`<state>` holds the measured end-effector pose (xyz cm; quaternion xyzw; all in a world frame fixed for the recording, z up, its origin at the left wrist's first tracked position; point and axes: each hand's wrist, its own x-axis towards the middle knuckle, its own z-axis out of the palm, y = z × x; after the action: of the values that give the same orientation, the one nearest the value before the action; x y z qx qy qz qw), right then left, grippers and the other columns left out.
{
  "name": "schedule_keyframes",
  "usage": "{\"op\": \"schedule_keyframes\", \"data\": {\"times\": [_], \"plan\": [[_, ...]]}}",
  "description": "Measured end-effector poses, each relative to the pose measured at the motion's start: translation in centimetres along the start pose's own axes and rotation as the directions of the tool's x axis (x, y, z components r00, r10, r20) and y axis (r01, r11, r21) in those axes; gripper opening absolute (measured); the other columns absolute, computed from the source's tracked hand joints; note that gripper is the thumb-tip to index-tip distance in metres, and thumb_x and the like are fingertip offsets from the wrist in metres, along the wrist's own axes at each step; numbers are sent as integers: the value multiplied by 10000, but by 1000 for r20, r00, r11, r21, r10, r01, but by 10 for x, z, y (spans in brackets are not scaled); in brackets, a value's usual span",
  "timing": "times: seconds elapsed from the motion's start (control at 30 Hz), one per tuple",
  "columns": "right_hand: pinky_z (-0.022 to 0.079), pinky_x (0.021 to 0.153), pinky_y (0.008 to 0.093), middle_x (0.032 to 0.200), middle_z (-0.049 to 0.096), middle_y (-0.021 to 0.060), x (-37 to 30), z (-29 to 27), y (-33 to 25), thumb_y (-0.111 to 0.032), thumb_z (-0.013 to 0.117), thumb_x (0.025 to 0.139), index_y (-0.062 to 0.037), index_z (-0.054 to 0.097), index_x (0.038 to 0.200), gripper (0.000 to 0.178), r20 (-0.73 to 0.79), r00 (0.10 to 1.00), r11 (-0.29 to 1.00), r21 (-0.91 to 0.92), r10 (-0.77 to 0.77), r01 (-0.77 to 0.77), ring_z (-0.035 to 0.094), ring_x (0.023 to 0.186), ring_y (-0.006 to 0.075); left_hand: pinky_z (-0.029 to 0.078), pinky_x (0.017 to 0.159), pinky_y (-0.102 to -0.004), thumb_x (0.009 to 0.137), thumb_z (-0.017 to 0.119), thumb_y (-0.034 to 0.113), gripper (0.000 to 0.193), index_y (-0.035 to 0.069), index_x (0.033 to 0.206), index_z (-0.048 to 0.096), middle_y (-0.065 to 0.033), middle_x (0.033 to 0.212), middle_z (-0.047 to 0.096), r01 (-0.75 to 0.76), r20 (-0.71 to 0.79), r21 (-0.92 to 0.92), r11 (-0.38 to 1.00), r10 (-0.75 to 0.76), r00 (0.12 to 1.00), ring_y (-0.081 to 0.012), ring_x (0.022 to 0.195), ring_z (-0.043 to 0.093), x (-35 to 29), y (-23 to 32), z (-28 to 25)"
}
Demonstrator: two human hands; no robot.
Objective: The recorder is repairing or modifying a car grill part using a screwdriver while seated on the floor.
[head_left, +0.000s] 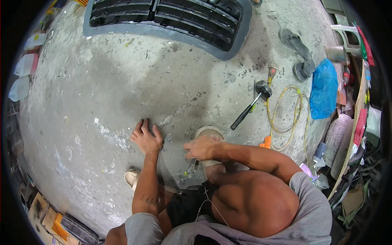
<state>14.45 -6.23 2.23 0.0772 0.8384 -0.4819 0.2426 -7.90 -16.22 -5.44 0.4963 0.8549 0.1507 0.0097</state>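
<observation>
My left hand [147, 137] is at the concrete floor [102, 90], fingers spread and nothing seen in them. Whether the fingertips touch the floor is hard to tell. To its right, my right hand [201, 148] is closed with curled fingers, just over my right sandal [210, 132]. Below that hand a thin dark shape shows; what the fingers hold, if anything, is hidden. Farther right lies a black-headed mallet [242, 117] with a dark grip and a shiny shaft.
A black slatted panel with a grey frame [234, 49] lies ahead. On the right are a yellow cord [281, 130], a dark crumpled strip [295, 43], a blue plastic bag [324, 92] and piled clutter. Plastic jugs [27, 64] line the far left. My left sandal [131, 178] is beside my left forearm.
</observation>
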Motion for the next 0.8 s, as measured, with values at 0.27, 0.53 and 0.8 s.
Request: {"op": "schedule_keyframes", "data": {"times": [0.27,0.53,0.8], "plan": [[492,795,511,1071,602,103,-3,7,-2,-155,654,874,-209,712,1049,193,23,992,988,92,121,-123,637,971,388,320,1018,-510,910,608,357,393,125,1225,642,-117,1286,557,-5,-12,-14,1000,5,1000,-337,1148,472,-3,1,-1],[484,729,524,1032,580,107,-1,22,-1,-201,645,858,-179,660,959,104,-118,993,999,27,28,-25,646,877,379,307,1026,-508,918,597,361,395,105,1215,644,-112,1299,555,-38,-33,-12,999,37,999,-331,1150,470,-4,-6,0],[503,689,508,985,550,118,-8,28,24,-177,648,789,-124,618,906,132,-476,856,978,-57,-202,200,639,850,372,330,1005,-540,929,603,369,427,63,1225,635,-167,1306,564,-59,-34,-71,996,56,998,-375,1174,490,4,1,4]]}}
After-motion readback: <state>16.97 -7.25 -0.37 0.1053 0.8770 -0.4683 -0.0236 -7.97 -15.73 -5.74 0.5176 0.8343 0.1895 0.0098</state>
